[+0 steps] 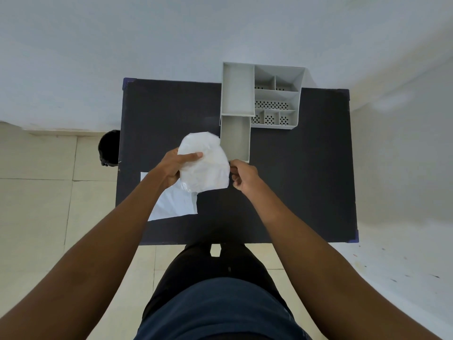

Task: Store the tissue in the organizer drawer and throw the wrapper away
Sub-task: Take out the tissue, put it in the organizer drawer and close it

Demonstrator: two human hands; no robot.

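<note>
My left hand (175, 166) grips a white tissue pack (204, 163) in its thin clear plastic wrapper, held above the dark table (294, 180). My right hand (244, 176) pinches the pack's right edge, just below the front of the open grey drawer (235, 138). The drawer is pulled out of the grey organizer (277, 96) and looks empty. A flat white sheet (176, 204) lies on the table under my left forearm.
A black bin (109, 148) stands on the tiled floor by the table's left edge. The organizer sits at the table's far side against the pale wall, with several perforated compartments.
</note>
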